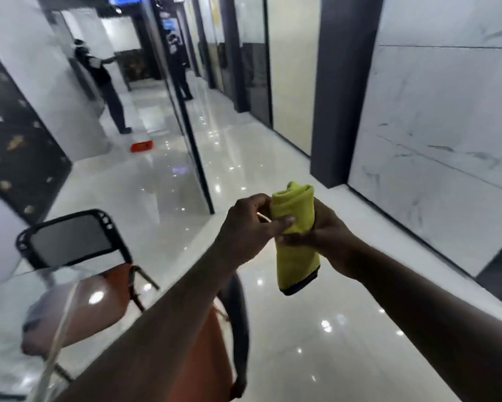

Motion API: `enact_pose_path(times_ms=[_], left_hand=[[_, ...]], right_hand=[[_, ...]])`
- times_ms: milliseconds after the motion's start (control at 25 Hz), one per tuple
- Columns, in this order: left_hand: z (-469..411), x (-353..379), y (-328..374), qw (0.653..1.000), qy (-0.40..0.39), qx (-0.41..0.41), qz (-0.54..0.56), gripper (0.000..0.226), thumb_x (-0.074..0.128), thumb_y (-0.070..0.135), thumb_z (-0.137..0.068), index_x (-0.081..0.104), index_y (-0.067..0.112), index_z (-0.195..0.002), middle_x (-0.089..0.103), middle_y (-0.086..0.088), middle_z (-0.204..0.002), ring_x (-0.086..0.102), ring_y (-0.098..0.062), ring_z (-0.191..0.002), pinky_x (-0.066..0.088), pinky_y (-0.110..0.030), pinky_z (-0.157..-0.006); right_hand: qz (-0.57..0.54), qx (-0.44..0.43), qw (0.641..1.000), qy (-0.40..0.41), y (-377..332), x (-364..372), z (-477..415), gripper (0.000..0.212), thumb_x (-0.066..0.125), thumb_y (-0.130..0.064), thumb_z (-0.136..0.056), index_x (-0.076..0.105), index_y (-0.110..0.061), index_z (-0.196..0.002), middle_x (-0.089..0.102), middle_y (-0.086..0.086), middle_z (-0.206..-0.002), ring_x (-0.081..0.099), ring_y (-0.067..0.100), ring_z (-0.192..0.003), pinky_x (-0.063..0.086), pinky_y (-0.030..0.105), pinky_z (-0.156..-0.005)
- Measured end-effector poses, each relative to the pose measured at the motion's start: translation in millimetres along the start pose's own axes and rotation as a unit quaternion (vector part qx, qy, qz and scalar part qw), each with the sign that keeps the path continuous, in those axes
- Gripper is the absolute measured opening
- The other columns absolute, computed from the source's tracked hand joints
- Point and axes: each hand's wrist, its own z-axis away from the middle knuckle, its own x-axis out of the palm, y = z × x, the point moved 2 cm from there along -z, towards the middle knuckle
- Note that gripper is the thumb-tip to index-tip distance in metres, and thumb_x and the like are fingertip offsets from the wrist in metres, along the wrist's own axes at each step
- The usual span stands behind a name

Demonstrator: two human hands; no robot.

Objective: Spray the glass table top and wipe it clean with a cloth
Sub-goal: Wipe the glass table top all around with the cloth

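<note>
A folded yellow-green cloth (297, 227) with a dark hem hangs upright in front of me, held by both hands. My right hand (328, 227) grips it from behind at its middle. My left hand (248, 227) pinches its left side, thumb on the fabric. The glass table top (9, 314) lies at the lower left, its edge running under my left forearm, with ceiling lights and my reflection in it. No spray bottle is in view.
A black-framed chair (70, 239) with an orange seat stands behind the glass at the left. A glossy tiled corridor runs ahead beside a glass partition (183, 111). A person (104, 85) stands far down the hall near a red object (141, 146) on the floor.
</note>
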Motion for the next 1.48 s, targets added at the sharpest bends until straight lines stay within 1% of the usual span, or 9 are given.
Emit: enact_pose_path(times_ms=[160,280,360,560,800,960,1120,1320,1480], left_hand=[[-63.1,101.3,26.7,0.998,0.009,-0.020,0.061,0.035,0.078,0.047,-0.075,0.071,0.019,-0.095,0.074,0.001,-0.082,0.072,-0.025,-0.081,0.063,-0.048,-0.078],[-97.1,135.8,27.0,0.990,0.015,-0.044,0.135,0.041,0.078,0.045,-0.075,0.064,0.014,-0.097,0.073,-0.018,-0.099,0.071,-0.044,-0.098,0.058,-0.068,-0.086],[-124.8,148.5,19.2,0.984,0.028,-0.062,0.165,0.036,0.080,0.038,-0.073,0.057,0.014,-0.087,0.067,-0.018,-0.090,0.068,-0.040,-0.088,0.056,-0.073,-0.085],[-210.4,150.6,-15.9,0.979,0.073,-0.039,0.186,0.027,0.079,0.028,-0.066,0.070,0.018,-0.089,0.075,-0.007,-0.091,0.072,-0.035,-0.088,0.061,-0.054,-0.082],[-348.3,112.2,-85.7,0.978,0.035,-0.057,0.198,0.051,0.085,0.014,-0.068,0.072,0.016,-0.117,0.078,-0.008,-0.113,0.073,-0.033,-0.109,0.060,-0.057,-0.097],[-415.0,72.2,-108.4,0.981,0.032,-0.140,0.130,0.075,0.095,0.058,-0.059,0.062,0.032,-0.120,0.068,0.007,-0.130,0.069,-0.017,-0.116,0.063,-0.048,-0.094],[-485.1,32.3,-125.0,0.954,0.037,-0.262,0.142,0.083,0.064,0.090,-0.071,0.076,0.016,-0.109,0.079,-0.008,-0.103,0.076,-0.023,-0.090,0.065,-0.046,-0.083],[-562.7,-17.1,-202.5,0.905,0.059,-0.329,0.265,0.057,0.081,0.046,-0.087,0.073,0.002,-0.123,0.072,-0.023,-0.127,0.068,-0.040,-0.123,0.057,-0.053,-0.103],[-581.5,-71.5,-262.7,0.798,0.207,-0.418,0.381,0.050,0.081,0.024,-0.084,0.071,0.000,-0.126,0.071,-0.023,-0.130,0.070,-0.035,-0.114,0.062,-0.045,-0.096]], right_hand=[[0.062,0.030,0.995,0.077,-3.4,-138.1,-2.7,0.085,0.104,-0.023,-0.065,0.061,-0.028,-0.138,0.078,-0.002,-0.124,0.077,0.018,-0.112,0.067,0.040,-0.091],[0.031,0.005,0.996,0.082,-4.5,-189.8,-24.4,0.073,0.102,-0.013,-0.066,0.069,-0.019,-0.132,0.081,0.002,-0.120,0.080,0.023,-0.110,0.068,0.040,-0.088],[0.022,-0.021,0.995,0.098,1.6,-207.4,-47.8,0.071,0.102,-0.013,-0.063,0.070,-0.020,-0.127,0.081,0.002,-0.118,0.079,0.023,-0.109,0.068,0.041,-0.086],[0.060,-0.074,0.985,0.142,33.6,-230.5,-144.6,0.053,0.102,-0.013,-0.068,0.073,-0.018,-0.111,0.074,0.002,-0.117,0.073,0.017,-0.110,0.069,0.037,-0.081],[0.037,-0.010,0.999,-0.022,55.6,-243.4,-311.0,0.031,0.081,0.000,-0.089,0.055,0.004,-0.106,0.071,0.009,-0.093,0.069,0.021,-0.088,0.058,0.037,-0.072],[0.019,0.023,0.999,-0.034,45.5,-253.8,-394.9,0.022,0.072,0.005,-0.097,0.059,-0.007,-0.112,0.072,0.001,-0.096,0.071,0.012,-0.093,0.059,0.027,-0.076],[0.081,0.004,0.991,-0.102,51.6,-243.3,-494.8,0.040,0.073,0.005,-0.098,0.058,-0.015,-0.129,0.076,0.008,-0.103,0.073,0.013,-0.096,0.061,0.028,-0.082],[0.136,-0.037,0.962,-0.235,87.2,-205.1,-638.6,0.030,0.076,0.002,-0.095,0.068,-0.013,-0.121,0.078,0.003,-0.103,0.074,0.009,-0.096,0.058,0.021,-0.083],[0.119,-0.043,0.926,-0.355,110.0,-142.4,-740.7,0.030,0.074,-0.013,-0.087,0.068,-0.017,-0.117,0.078,0.003,-0.104,0.075,0.017,-0.099,0.058,0.030,-0.085]])
